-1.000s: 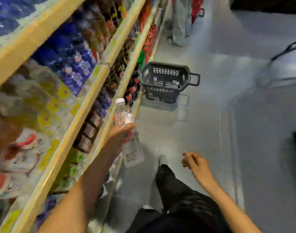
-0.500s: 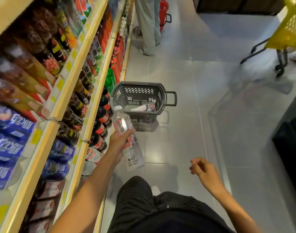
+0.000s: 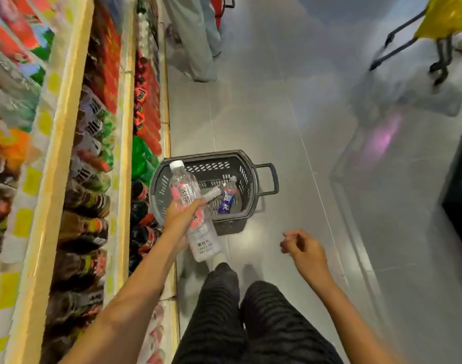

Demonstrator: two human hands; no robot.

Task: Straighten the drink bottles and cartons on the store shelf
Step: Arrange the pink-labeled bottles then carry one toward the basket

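My left hand (image 3: 181,216) grips a clear water bottle (image 3: 190,203) with a white cap and pink label, held tilted over the near edge of a dark plastic basket (image 3: 250,179) on the floor. Two small bottles (image 3: 226,197) lie inside the basket. My right hand (image 3: 302,249) hangs to the right with fingers loosely curled, holding nothing. The store shelf (image 3: 124,153) runs along the left, packed with blurred drink bottles.
Another person's legs (image 3: 198,40) stand further down the aisle by a red basket (image 3: 220,6). A yellow cart (image 3: 434,30) is at the top right. A dark fixture (image 3: 460,195) edges the right side. My own legs (image 3: 250,316) are below.
The view has swung down and along the aisle, so the basket now lies right under the bottle. My left hand still holds the bottle. My right hand stays loose.
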